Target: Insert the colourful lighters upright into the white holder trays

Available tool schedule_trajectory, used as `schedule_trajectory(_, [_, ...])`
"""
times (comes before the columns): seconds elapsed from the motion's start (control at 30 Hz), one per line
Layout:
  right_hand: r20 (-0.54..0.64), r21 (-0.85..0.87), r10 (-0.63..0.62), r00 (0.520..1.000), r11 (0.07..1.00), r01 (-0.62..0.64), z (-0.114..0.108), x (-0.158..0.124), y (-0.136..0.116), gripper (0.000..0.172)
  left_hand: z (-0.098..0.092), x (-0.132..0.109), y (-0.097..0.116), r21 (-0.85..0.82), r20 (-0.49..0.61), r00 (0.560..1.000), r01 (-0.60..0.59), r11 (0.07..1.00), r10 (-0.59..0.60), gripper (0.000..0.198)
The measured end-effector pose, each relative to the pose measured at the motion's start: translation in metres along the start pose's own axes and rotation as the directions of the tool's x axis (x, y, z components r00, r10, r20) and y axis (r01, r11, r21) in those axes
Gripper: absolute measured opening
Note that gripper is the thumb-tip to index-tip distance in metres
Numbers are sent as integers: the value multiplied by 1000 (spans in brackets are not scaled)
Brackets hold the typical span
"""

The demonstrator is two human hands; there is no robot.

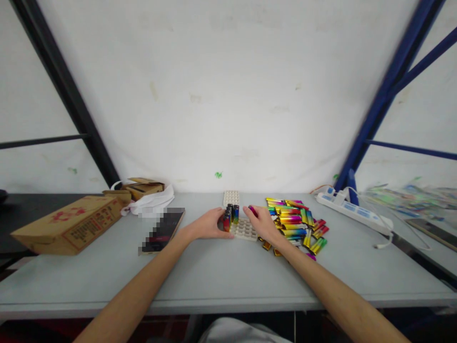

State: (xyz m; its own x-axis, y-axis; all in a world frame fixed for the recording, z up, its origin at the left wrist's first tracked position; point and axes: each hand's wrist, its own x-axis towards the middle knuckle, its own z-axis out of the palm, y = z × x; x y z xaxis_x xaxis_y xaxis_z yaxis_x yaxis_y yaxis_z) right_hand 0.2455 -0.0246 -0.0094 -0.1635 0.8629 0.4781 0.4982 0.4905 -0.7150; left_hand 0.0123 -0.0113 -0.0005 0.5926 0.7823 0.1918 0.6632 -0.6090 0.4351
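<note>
Both of the person's arms are bare and stretched well forward. They come in from the bottom corners and angle toward each other, so the hands end up near one another in the middle, not touching. The left forearm (143,281) runs up and to the right, wrist pretty straight. The left hand (210,224) lies low with the palm turned inward and the fingers loosely curled; honestly can't tell if they're gripping. The right forearm (332,290) slants up and to the left. The right hand (263,223) sits palm down, back of the hand up, with thumb and fingertips (247,210) pinched together at the far end.
</note>
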Motion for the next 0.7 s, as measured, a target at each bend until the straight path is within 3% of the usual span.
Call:
schedule_trajectory(0.23, [-4, -29, 6, 1000, 1000, -7, 2, 1, 5, 40, 2, 1, -3, 22, 2, 1000, -20, 1000, 20, 71])
schedule_trajectory(0.43, [6, -67, -19, 1000, 998, 19, 5, -1, 4, 41, 2, 1, -2, 17, -9, 999, -34, 999, 34, 69])
schedule_trajectory(0.7, [44, -109, -200, 979, 973, 204, -7, -4, -8, 36, 1, 1, 0, 13, -14, 999, -29, 999, 29, 68])
